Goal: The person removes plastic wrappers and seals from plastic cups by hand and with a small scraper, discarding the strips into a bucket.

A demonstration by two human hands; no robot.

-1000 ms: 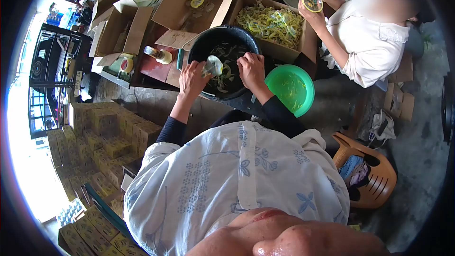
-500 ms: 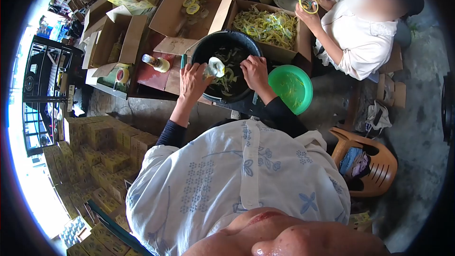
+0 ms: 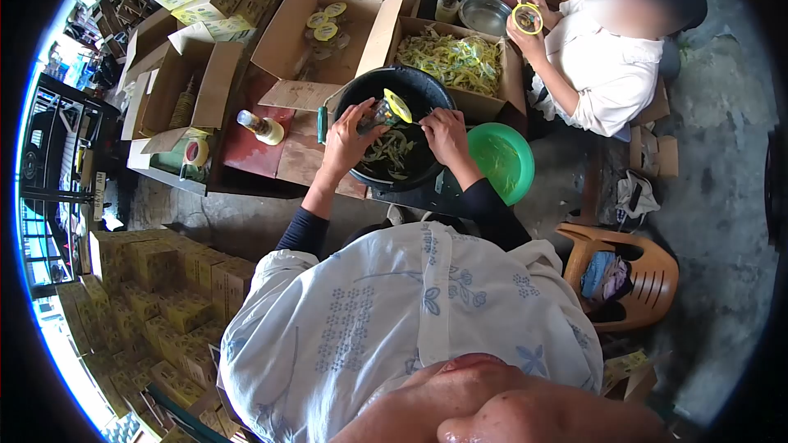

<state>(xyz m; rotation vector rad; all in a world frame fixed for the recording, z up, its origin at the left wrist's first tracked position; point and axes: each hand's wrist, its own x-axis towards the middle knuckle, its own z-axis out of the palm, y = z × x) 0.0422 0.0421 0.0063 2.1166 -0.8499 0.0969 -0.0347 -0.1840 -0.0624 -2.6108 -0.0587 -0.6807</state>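
Observation:
My left hand (image 3: 348,135) is closed around a clear cup (image 3: 376,117) with a yellow-rimmed top (image 3: 397,106), tilted over a black bucket (image 3: 450,107). Pale strips (image 3: 389,154) lie inside the bucket. Over the bucket's right side, my right hand (image 3: 447,136) has its fingers bent and pressed together near the cup's top. Whatever they hold, if anything, is too small to make out. A green basin (image 3: 525,166) with some yellow bits stands just right of that hand.
Behind the bucket is a cardboard box of yellow-green strips (image 3: 451,61). An open carton (image 3: 283,49) holds yellow-topped cups (image 3: 326,31). A bottle (image 3: 261,127) stands at left. Across the table, a person (image 3: 603,66) holds a yellow-rimmed cup (image 3: 528,20). Stacked boxes (image 3: 156,267) fill the lower left.
The cup in my left hand has turned, and its yellow-rimmed top now faces up and right, closer to my right hand. The whole view has shifted slightly.

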